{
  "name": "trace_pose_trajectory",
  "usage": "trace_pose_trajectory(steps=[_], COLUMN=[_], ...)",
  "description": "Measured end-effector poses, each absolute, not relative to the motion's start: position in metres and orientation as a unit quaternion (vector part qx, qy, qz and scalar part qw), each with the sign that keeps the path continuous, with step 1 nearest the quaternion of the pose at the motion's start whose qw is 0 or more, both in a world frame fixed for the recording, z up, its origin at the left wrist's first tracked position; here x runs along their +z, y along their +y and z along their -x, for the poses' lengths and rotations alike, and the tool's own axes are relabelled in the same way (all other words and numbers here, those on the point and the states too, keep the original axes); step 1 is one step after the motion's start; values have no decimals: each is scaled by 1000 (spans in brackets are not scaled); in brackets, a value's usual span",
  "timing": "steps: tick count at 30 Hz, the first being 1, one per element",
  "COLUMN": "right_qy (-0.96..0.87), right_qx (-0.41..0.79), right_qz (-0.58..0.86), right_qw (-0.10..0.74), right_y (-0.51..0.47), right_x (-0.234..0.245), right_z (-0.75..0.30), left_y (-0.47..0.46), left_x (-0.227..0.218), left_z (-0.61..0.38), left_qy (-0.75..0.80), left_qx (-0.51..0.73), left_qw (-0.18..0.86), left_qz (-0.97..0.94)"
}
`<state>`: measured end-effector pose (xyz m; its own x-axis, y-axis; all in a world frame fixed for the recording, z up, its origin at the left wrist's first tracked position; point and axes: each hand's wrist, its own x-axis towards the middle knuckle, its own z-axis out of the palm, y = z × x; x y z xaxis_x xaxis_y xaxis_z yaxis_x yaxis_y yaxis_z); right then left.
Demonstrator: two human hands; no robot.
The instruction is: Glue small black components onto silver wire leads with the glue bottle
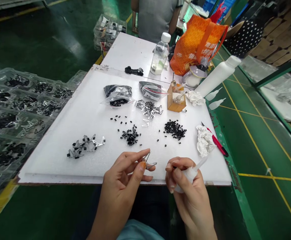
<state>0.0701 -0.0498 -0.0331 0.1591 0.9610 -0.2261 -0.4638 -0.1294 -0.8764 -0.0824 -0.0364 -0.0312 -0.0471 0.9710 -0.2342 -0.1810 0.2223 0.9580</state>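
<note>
My left hand (121, 176) pinches a small bent metal part with a black piece on it (148, 162) between thumb and fingers. My right hand (188, 181) grips a white plastic squeeze bottle (191, 175), its thin nozzle pointing up and right, toward the metal part but apart from it. Both hands are at the near edge of a white foam board (60, 166). On the board lie loose black components (175, 129), another black heap (129, 136), and tangled metal-and-black assemblies (85, 146). More metal parts (148, 110) sit beyond my hands.
Filled clear trays (17, 103) lie left of the board. Zip bags of parts (117, 95), a small cardboard box (176, 100), a large white bottle (218, 76), a red-handled tool (217, 142) and white cloths lie further on. A person (155, 16) stands beyond the table.
</note>
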Motion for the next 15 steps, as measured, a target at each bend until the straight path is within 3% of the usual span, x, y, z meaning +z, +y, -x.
trace_pose_trajectory(steps=[9,15], right_qy=[-261,-229], right_qx=[550,591], right_qz=[516,481], right_qw=[603,606], right_y=[-47,-46], right_x=[-39,-40], right_z=[-69,-69], left_y=[-38,-35], left_x=[-32,-36], left_z=[79,78], left_qy=[518,534], left_qx=[486,477], left_qw=[597,599], left_qz=[-374,-359])
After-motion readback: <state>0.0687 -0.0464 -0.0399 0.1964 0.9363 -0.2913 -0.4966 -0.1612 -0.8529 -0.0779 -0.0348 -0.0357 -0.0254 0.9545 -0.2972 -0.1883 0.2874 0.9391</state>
